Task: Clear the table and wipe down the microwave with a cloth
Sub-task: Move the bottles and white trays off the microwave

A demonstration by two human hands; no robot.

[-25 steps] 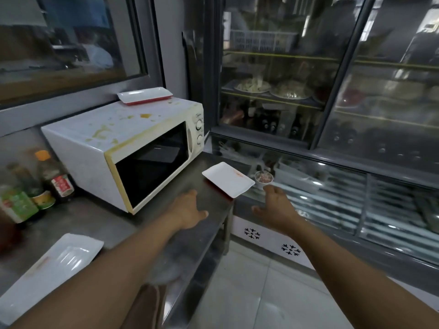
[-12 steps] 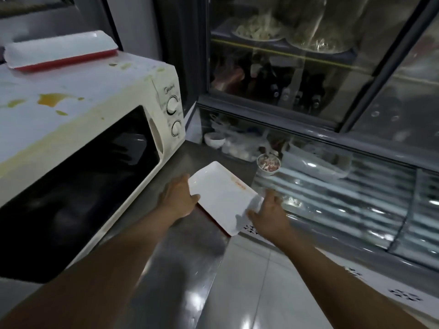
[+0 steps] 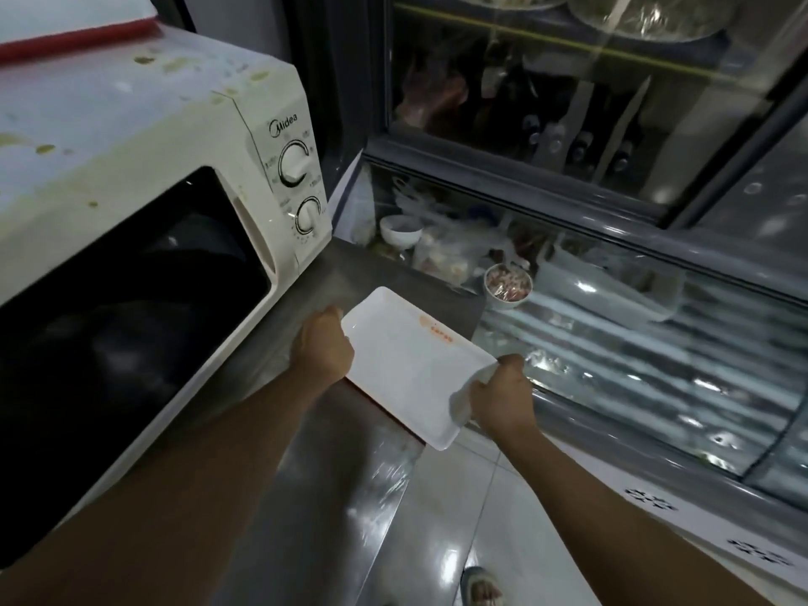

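Left of both hands, a white box-shaped microwave with a dark glass door (image 3: 144, 238) sits on the stainless steel table (image 3: 306, 452); its top carries yellowish splashes, and a white tray with a red underside (image 3: 74, 32) lies on it at the far edge. No cloth is visible.

Left hand (image 3: 321, 349): fingers curled round the near-left short edge of the white rectangular plastic plate with an orange printed logo (image 3: 411, 365), thumb side on the rim; fingertips underneath are hidden. Grip appears firm.

Plate: held between the two hands, at the table's right-hand corner, with its near end overhanging the floor. Long axis runs from the left hand diagonally down to the right hand. Whether the plate has left the table surface cannot be told.

Right hand (image 3: 500, 398): pinching the opposite near-right corner, fingers wrapped over the rim.

Assessment: both hands are equally engaged, neither nearer. The lift should keep the plate level along that diagonal. Beyond the right hand, a small bowl of food (image 3: 507, 286) stands inside the glass display cabinet (image 3: 612, 299), clear of the plate.
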